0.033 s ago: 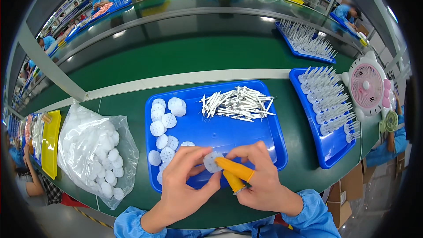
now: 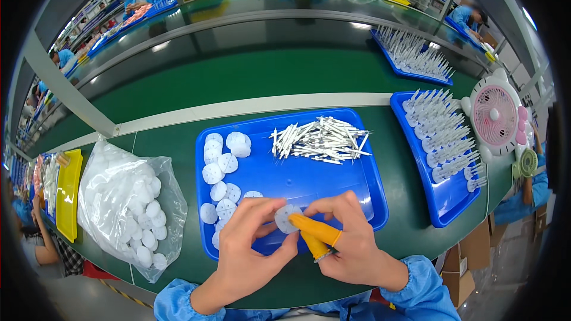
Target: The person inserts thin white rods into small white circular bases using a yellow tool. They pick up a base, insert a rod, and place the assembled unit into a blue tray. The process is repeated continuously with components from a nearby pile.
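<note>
A round white plastic disc with small holes [image 2: 286, 219] is held over the near side of a blue tray [image 2: 297, 185]. My left hand [image 2: 253, 252] pinches it by the left edge, between thumb and fingers. From the other side, my right hand [image 2: 354, 244] closes on its right edge, with yellow finger covers [image 2: 315, 230] on some fingers. Whether the right fingers also hold something thin is hidden. Inside the tray, several similar discs [image 2: 212, 172] lie along the left side. A heap of thin white sticks with fine wire ends [image 2: 321, 139] lies at the far right.
On the left rests a clear plastic bag of white discs [image 2: 143, 220], beside a yellow tray [image 2: 70, 196]. Blue trays of discs with upright sticks stand at right [image 2: 440, 202] and far right [image 2: 410, 74]. A pink-and-white fan [image 2: 495, 116] borders them. Co-workers sit beyond.
</note>
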Tool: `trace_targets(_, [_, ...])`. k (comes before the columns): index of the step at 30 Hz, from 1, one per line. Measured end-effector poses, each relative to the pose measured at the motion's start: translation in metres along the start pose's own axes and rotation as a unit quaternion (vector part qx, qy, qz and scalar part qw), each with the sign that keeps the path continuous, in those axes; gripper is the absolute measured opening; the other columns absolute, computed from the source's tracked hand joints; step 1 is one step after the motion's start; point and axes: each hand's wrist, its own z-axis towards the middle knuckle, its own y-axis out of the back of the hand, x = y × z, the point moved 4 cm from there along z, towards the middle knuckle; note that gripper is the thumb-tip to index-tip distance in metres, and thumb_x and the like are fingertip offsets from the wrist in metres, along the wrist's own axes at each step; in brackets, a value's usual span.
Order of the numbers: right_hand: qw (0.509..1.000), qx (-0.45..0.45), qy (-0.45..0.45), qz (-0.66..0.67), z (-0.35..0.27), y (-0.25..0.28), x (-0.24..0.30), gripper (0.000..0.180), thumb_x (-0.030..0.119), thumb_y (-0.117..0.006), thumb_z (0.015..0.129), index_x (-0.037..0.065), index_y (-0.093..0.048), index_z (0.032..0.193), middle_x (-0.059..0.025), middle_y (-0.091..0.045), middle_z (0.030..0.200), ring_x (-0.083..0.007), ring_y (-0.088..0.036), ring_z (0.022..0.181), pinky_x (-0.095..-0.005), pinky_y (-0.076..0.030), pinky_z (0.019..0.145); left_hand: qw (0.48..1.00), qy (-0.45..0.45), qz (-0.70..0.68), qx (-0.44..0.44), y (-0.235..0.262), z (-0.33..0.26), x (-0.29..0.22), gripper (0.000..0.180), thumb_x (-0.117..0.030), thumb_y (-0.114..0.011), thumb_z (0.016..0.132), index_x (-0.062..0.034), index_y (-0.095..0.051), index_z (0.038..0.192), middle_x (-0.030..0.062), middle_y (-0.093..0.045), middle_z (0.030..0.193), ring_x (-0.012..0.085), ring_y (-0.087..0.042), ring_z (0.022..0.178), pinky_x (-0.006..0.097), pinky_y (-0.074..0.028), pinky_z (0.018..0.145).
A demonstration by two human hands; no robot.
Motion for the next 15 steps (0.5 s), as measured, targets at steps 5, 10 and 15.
trace_targets(5, [1.0,0.021,0.001,-0.012,-0.002,0.0026,-0.0022,0.055,-0.007,-0.072,0.061,-0.003,-0.079,0.115,-0.0124,-0.065,0.119,-0.0299,-0.055,0.095,-0.0411,-0.046,0.081,1.0,-0.001,0.005,-0.005,-0.0001,0.0003,0.0025,0.056,0.016,-0.076,0.083,0.0023,-0.061,0.136,0.01,-0.055,0.127,0.0252,-0.072,0.119,0.032,-0.065,0.095])
trace_targets(10, [0.999,0.03,-0.014,0.024,0.0004,-0.0014,-0.0002,0.054,-0.007,-0.071,0.06,-0.004,-0.079,0.114,-0.0125,-0.065,0.118,-0.03,-0.054,0.094,-0.0404,-0.047,0.08,0.999,0.003,0.017,-0.034,0.0,0.0002,0.0022,0.056,0.003,-0.086,0.081,-0.0009,-0.066,0.133,0.0128,-0.064,0.122,0.0237,-0.075,0.105,0.035,-0.067,0.088])
trace_targets(15, [1.0,0.02,-0.016,0.015,-0.0038,0.0011,-0.0014,0.054,-0.008,-0.07,0.06,-0.004,-0.079,0.113,-0.0121,-0.064,0.117,-0.0295,-0.054,0.093,-0.0402,-0.047,0.079,0.999,-0.008,0.021,-0.031,-0.0017,0.0004,0.0025,0.059,0.003,-0.086,0.08,-0.0019,-0.065,0.135,0.0124,-0.065,0.121,0.0234,-0.075,0.104,0.035,-0.067,0.086])
